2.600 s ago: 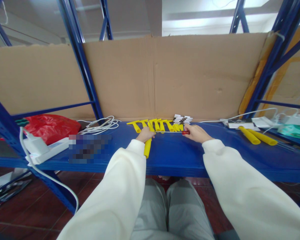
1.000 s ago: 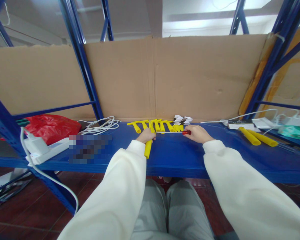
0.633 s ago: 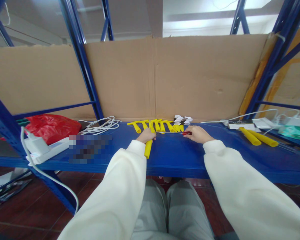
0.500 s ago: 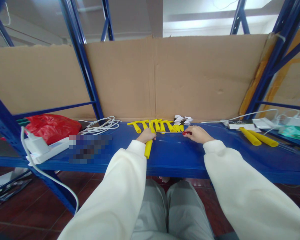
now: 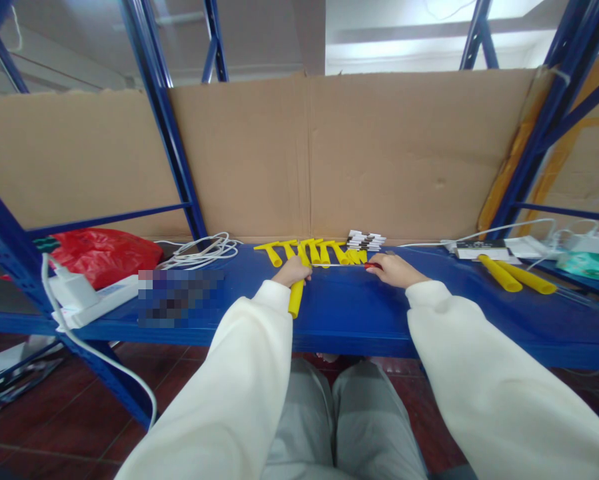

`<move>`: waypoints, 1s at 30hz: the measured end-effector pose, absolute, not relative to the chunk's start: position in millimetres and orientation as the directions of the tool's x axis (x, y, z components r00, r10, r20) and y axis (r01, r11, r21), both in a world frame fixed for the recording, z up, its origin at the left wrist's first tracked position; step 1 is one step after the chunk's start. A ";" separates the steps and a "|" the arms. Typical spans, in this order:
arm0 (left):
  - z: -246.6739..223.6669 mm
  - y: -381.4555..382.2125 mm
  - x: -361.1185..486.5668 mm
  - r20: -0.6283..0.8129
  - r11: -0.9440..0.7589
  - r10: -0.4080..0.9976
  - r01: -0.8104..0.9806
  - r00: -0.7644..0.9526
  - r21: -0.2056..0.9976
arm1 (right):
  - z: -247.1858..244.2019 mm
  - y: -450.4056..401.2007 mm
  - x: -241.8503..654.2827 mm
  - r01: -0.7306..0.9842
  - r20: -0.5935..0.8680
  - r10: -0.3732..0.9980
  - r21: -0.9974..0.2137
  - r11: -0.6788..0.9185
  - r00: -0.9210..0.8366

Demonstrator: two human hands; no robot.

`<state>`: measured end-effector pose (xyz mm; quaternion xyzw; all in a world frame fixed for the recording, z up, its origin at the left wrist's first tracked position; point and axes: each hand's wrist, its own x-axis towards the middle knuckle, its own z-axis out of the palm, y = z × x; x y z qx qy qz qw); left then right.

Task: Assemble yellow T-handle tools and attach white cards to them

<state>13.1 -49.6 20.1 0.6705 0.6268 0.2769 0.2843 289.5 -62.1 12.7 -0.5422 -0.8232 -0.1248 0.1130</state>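
Observation:
My left hand (image 5: 292, 270) is closed around a yellow tool with a tubular handle (image 5: 296, 299); the handle sticks out below my fingers toward the shelf's front edge. My right hand (image 5: 398, 269) grips the red handle of a screwdriver (image 5: 372, 265). Its thin metal shaft runs level to the left, and the tip reaches the tool at my left fingers, where the contact is hidden. Behind my hands several yellow T-shaped tools (image 5: 324, 252) lie in a row. Beside them is a stack of small white and black pieces (image 5: 365, 241).
On the blue shelf (image 5: 359, 307), two yellow tubular handles (image 5: 516, 275) lie at the right by a black-and-white box (image 5: 482, 250). Coiled white cable (image 5: 204, 251), a red plastic bag (image 5: 106, 253) and a white power strip (image 5: 104, 300) are at the left. Cardboard (image 5: 404, 153) stands behind.
The fingers of my right hand have shifted slightly around the red screwdriver handle. My left hand and the yellow tool stay in place.

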 end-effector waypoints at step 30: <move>20.6 -50.1 13.8 0.036 -0.070 0.997 0.693 0.064 0.717 | 17.2 -69.9 282.5 0.925 0.370 0.860 -0.008 0.380 -0.350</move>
